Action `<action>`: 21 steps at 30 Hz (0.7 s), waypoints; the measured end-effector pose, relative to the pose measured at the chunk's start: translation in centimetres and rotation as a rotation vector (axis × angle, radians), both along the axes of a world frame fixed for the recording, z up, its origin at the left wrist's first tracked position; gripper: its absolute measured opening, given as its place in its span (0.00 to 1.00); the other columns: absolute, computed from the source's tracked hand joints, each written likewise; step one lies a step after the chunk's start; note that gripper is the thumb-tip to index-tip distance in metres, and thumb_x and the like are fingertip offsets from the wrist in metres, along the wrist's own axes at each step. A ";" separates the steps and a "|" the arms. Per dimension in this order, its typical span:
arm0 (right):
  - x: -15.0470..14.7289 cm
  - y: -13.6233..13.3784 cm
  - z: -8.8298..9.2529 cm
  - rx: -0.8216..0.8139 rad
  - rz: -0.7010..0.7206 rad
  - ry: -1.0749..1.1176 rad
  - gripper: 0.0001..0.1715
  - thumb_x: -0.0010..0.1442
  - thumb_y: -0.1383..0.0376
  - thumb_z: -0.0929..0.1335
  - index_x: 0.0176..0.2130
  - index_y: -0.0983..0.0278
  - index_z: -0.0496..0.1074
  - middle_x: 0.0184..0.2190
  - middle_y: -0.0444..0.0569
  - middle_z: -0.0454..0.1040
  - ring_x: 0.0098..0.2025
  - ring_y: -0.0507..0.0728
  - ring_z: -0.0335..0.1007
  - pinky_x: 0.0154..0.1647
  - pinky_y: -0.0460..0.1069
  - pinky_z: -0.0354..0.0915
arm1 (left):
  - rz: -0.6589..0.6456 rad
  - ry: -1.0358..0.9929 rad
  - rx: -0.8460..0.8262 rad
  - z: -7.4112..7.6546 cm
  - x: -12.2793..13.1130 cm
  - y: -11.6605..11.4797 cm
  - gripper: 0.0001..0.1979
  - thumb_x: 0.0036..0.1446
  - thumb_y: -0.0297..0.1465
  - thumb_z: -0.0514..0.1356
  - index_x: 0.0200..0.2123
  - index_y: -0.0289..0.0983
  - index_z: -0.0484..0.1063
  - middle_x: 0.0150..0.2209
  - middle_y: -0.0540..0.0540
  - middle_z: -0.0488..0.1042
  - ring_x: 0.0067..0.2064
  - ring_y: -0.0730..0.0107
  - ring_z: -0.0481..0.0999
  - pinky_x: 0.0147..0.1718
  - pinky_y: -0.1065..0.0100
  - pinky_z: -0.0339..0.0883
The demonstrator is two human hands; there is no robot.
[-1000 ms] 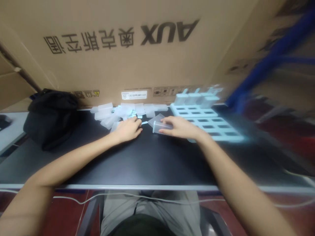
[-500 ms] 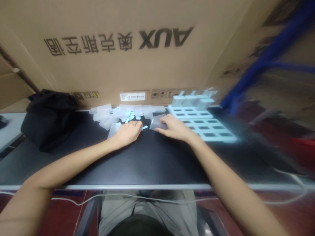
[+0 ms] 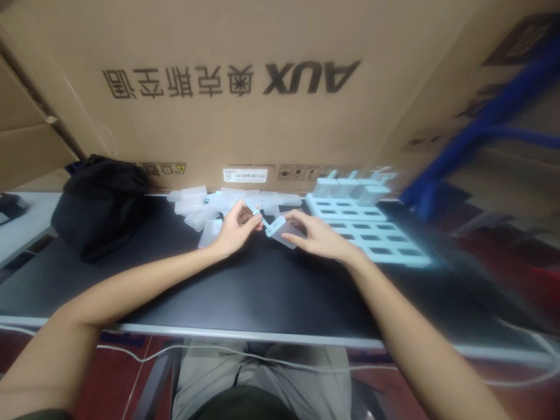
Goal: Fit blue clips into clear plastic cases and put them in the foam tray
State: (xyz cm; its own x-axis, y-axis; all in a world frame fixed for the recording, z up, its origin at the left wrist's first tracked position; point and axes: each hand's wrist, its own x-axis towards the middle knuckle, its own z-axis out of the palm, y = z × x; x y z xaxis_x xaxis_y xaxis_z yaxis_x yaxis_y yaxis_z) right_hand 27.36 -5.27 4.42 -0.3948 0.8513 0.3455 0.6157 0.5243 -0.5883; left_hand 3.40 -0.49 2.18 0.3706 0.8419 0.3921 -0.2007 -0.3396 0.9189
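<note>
Your left hand (image 3: 241, 224) is drawn in, thumb and fingers pinching a slim light-blue popsicle stick (image 3: 265, 221) that slants down toward your other side. Your right hand (image 3: 308, 233) is closed around a translucent popsicle mould (image 3: 285, 233), thumb on the near side and fingers over the far side, its light-blue rimmed end turned toward your left. The tip of the stick lies right at that rim; you cannot tell from here whether the two touch. Both pieces are above the middle of the black table (image 3: 280, 291), between your hands.

Just beyond your left hand lies a loose pile of translucent moulds (image 3: 192, 202), overlapping at several angles, and a single mould (image 3: 210, 232) rests on the table near your left wrist.

On your right, two light-blue racks with rectangular openings lie one behind the other: the front rack (image 3: 396, 259) reaches out past your right wrist, and the back rack (image 3: 310, 202) carries a few upright moulds (image 3: 326, 187) with sticks pointing up.

A black bag (image 3: 100, 204) sits on the table well to your left. A large cardboard carton (image 3: 231, 128) with upside-down AUX lettering stands behind everything.
</note>
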 end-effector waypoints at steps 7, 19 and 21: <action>-0.5 -0.3 0.1 -0.016 0.059 0.029 0.15 0.64 0.57 0.70 0.48 0.61 0.72 0.45 0.51 0.80 0.45 0.61 0.77 0.49 0.57 0.71 | 0.036 -0.120 -0.029 -0.6 0.3 -0.4 0.22 0.55 0.43 0.73 0.36 0.37 0.65 0.34 0.52 0.73 0.36 0.74 0.79 0.38 0.70 0.77; -1.3 -0.3 -0.2 0.052 0.045 0.063 0.15 0.63 0.57 0.71 0.48 0.60 0.71 0.44 0.51 0.79 0.44 0.61 0.76 0.48 0.58 0.72 | 0.048 0.021 0.075 -1.1 0.0 -0.6 0.18 0.59 0.43 0.70 0.38 0.37 0.68 0.36 0.49 0.73 0.39 0.70 0.76 0.39 0.68 0.73; -1.5 -0.3 -0.5 0.044 0.056 0.069 0.15 0.63 0.57 0.71 0.48 0.59 0.70 0.45 0.51 0.79 0.46 0.62 0.76 0.51 0.59 0.71 | 0.032 0.187 0.197 -1.3 -0.2 -0.9 0.13 0.63 0.40 0.67 0.40 0.37 0.71 0.37 0.48 0.73 0.39 0.69 0.75 0.41 0.66 0.72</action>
State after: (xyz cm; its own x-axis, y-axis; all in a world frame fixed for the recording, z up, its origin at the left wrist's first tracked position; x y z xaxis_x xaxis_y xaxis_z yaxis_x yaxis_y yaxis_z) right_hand 25.86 -5.57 3.96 -0.4152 0.8120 0.4101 0.5436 0.5829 -0.6039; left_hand 3.18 -1.37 0.93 0.4264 0.7687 0.4767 -0.0196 -0.5190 0.8545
